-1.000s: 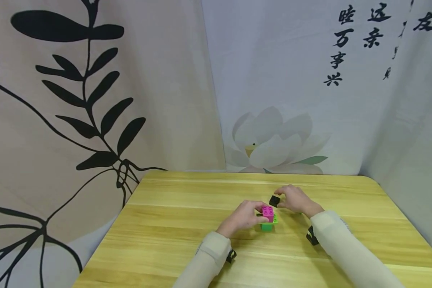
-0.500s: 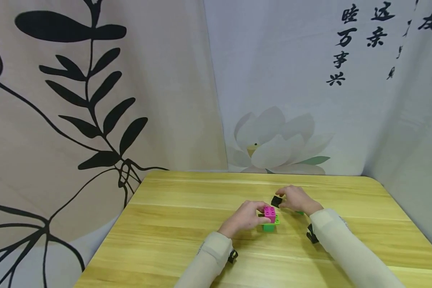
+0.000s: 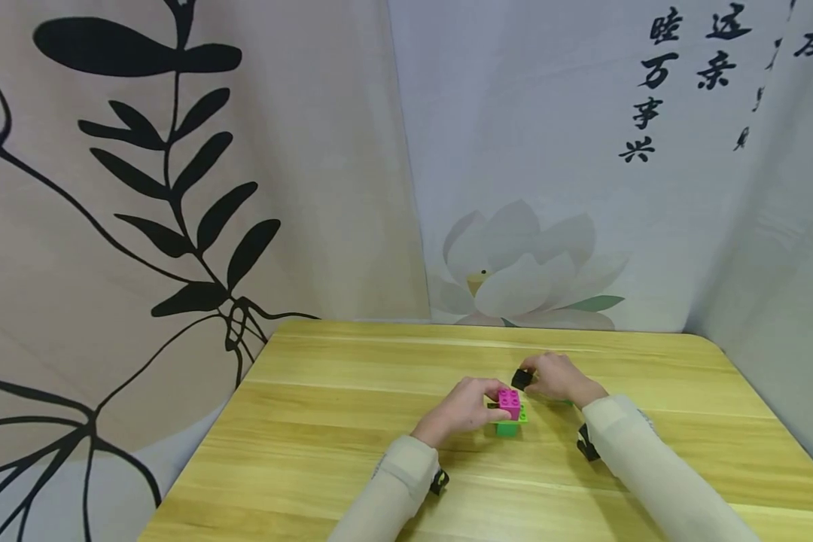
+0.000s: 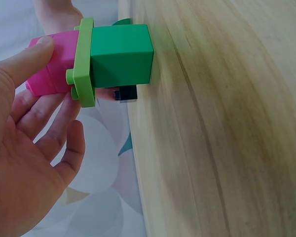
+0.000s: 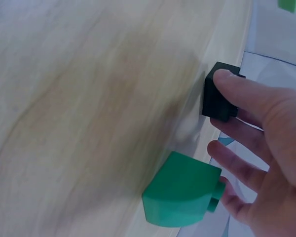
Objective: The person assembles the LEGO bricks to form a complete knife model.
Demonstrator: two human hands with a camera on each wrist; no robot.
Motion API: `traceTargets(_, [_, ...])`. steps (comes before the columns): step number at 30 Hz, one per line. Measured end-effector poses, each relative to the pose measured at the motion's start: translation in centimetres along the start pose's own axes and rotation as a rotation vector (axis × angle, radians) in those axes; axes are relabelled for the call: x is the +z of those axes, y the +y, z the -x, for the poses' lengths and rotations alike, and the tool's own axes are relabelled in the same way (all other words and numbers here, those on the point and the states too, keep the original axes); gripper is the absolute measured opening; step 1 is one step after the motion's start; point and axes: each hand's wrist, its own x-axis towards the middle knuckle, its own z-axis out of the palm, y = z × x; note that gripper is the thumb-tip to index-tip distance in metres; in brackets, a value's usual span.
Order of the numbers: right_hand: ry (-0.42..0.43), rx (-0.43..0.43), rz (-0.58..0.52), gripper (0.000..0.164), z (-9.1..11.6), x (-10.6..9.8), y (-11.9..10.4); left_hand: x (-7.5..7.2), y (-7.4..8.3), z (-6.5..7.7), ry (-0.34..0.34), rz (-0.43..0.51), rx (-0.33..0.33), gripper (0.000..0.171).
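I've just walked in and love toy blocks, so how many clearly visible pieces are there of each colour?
Pink block: 1
Lime plate: 1
Green: 2, the stacked green block and the separate green block
Black block: 1
Total: 5

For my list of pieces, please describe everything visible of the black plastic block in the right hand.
The black, boxy plastic-looking block has smooth faces and studs on the side away from the pale wooden table. The right hand pinches it, thumb pressed on one face. In the head view it appears tilted, beyond the pink and green plastic stack; whether it touches the table is unclear.
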Motion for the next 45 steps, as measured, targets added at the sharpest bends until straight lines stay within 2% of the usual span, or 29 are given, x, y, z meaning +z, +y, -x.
traceTargets(12, [0.014, -0.026, -0.024, 0.034, 0.4, 0.2, 0.3, 0.3, 0.0, 0.0, 0.000, 0.029, -0.016, 0.031])
traceTargets(21, [0.048, -0.036, -0.096, 0.036, 1.1, -0.8, -0.5, 0.4, -0.5, -0.1, 0.005, 0.086, -0.033, 0.032])
traceTargets(35, [0.094, -0.065, -0.107, 0.037, 2.6, -2.5, -2.0, 0.6, -0.7, -0.1, 0.005, 0.143, -0.052, 0.032])
traceTargets(45, [0.137, -0.097, -0.069, 0.037, 3.5, -3.6, -3.1, 0.8, -1.0, -0.2, 0.013, 0.201, -0.054, 0.033])
